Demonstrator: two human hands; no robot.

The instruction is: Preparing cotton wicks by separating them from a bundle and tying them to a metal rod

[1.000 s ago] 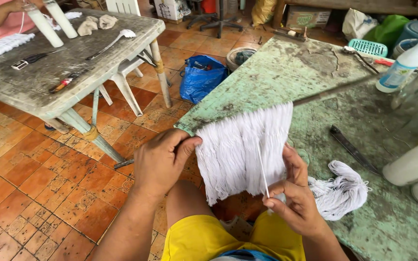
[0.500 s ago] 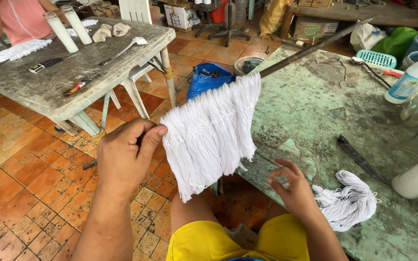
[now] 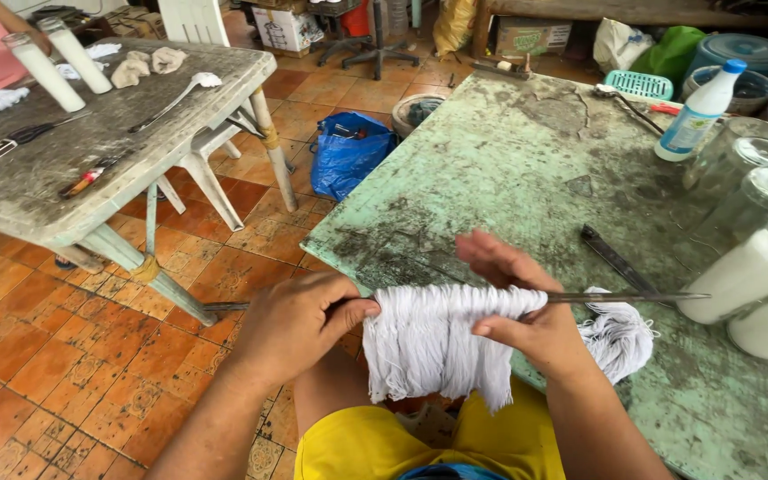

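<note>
Just above the yellow shorts (image 3: pixel 375 444), at the near edge of the green table (image 3: pixel 508 151): held a thin metal rod (image 3: pixel 624 297) about level, across the body. Closed the left hand (image 3: pixel 300 324) round the rod's left part, thumb pressed against the edge of the white strings (image 3: pixel 433 347). Draped thickly over the rod between the two hands, those strings, with their ends hanging down towards the lap. Set the right hand (image 3: pixel 522 311) at the strings' right edge, thumb beneath and the fingers spread loosely over the top (a light pinch, not a fist). Stuck out past each hand, the bare rod ends, the right one reaching over the tabletop.

Just beyond the right hand, on the worn green paint: lay a loose bundle of white string (image 3: pixel 620 338), and near it a dark flat blade (image 3: pixel 615 260). To the right, stood glass jars filled with white wax (image 3: pixel 748 271), with clear empty jars (image 3: pixel 757 178) behind. Farther back, stood a plastic bottle with a blue cap (image 3: pixel 700 111) and lay a teal basket (image 3: pixel 640 84).

On the tiled floor to the left, slumped a blue bag (image 3: pixel 346 153). Beyond it, on a grey table (image 3: pixel 64 169): stood two white candles (image 3: pixel 46 58) and lay scissors (image 3: pixel 24 135).
</note>
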